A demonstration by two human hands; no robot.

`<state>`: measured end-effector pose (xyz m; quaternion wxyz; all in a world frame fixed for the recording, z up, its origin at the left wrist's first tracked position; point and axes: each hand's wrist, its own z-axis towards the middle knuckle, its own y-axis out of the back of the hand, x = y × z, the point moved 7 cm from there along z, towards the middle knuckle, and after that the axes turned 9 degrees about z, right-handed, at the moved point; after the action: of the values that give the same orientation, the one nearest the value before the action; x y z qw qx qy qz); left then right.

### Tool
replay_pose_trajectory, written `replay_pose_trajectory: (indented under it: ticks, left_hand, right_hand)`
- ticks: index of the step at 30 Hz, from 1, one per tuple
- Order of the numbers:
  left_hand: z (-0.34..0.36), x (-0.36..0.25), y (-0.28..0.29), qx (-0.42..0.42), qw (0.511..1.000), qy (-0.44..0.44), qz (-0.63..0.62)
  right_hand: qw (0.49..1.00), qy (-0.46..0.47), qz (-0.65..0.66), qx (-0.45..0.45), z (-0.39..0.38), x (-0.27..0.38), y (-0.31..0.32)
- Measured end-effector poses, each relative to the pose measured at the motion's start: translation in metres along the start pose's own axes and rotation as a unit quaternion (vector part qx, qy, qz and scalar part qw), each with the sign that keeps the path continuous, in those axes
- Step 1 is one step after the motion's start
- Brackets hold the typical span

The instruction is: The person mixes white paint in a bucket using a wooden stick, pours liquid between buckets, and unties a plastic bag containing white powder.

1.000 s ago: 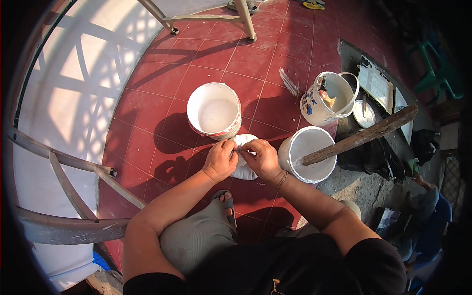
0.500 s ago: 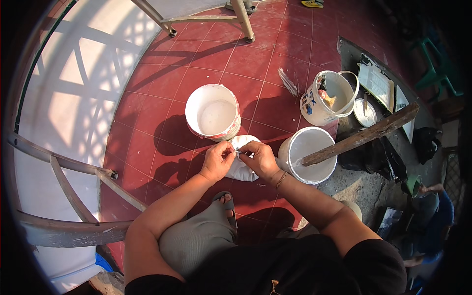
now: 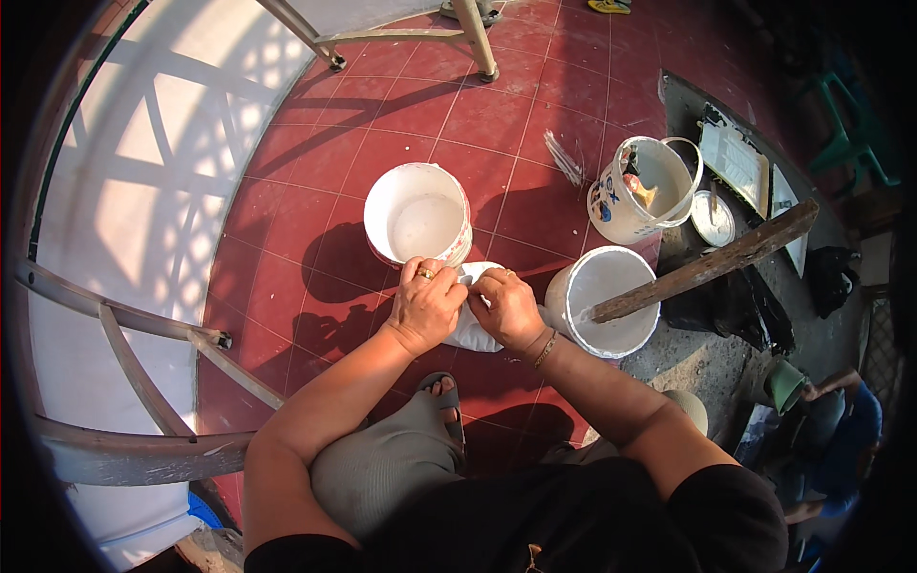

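A white bag [image 3: 475, 334] stands on the red tiles just beyond my feet, its upper part gathered between my hands. My left hand [image 3: 425, 307] is closed, back upward, pinching the bag's top from the left. From the right, my right hand [image 3: 509, 307] has its fingers bent and closed on the same gathered top. The exact spot of each fingertip is hidden. Touching distance beyond my left hand is a white bucket [image 3: 378, 212] with some whitish stuff at its bottom. Close to my right hand stands another white bucket [image 3: 573, 320], with a wooden plank [image 3: 712, 263] leaning in it.
A handled white bucket [image 3: 611, 208] holding something stands farther right, beside a round lid [image 3: 712, 220] and trays [image 3: 735, 153]. Black plastic [image 3: 735, 310] lies under the plank. Metal frame legs [image 3: 143, 368] rise at left. At far right, a person [image 3: 850, 430] holds a green container [image 3: 785, 385].
My left hand has turned over, back upward, and shifted slightly up toward the bucket; my right fingers have curled in more. The other person's green container has moved left.
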<state>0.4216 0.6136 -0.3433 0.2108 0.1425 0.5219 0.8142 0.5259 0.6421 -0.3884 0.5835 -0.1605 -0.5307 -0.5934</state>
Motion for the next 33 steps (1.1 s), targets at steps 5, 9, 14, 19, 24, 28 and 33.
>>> replay_pose_trajectory:
  ticks: [5, 9, 14, 19, 24, 28, 33]
  left_hand:
    - [-0.004, 0.004, -0.019, 0.055, 0.998, 0.020, -0.004]
    - [-0.011, 0.019, -0.025, 0.062, 0.983, 0.118, -0.123]
    - [-0.019, 0.031, -0.036, 0.101, 0.932, 0.217, -0.271]
    - [-0.015, 0.030, -0.035, 0.121, 0.935, 0.172, -0.286]
    - [-0.003, 0.012, -0.025, 0.118, 0.985, 0.031, -0.122]
    - [-0.004, 0.002, -0.025, 0.114, 0.990, -0.019, -0.074]
    - [-0.009, 0.004, -0.024, 0.079, 0.995, 0.014, -0.064]
  right_hand:
    - [1.000, 0.014, 0.009, -0.002, 0.000, 0.000, 0.002]
    - [0.980, -0.141, 0.128, 0.067, -0.003, -0.029, -0.008]
    - [0.905, -0.292, 0.267, 0.157, -0.004, -0.053, -0.013]
    - [0.889, -0.296, 0.293, 0.189, -0.001, -0.052, -0.016]
    - [0.984, -0.046, 0.119, 0.125, 0.015, -0.015, -0.002]
    - [0.848, -0.345, 0.383, 0.126, -0.004, -0.059, -0.011]
    - [0.716, -0.427, 0.539, 0.121, -0.018, -0.072, -0.020]
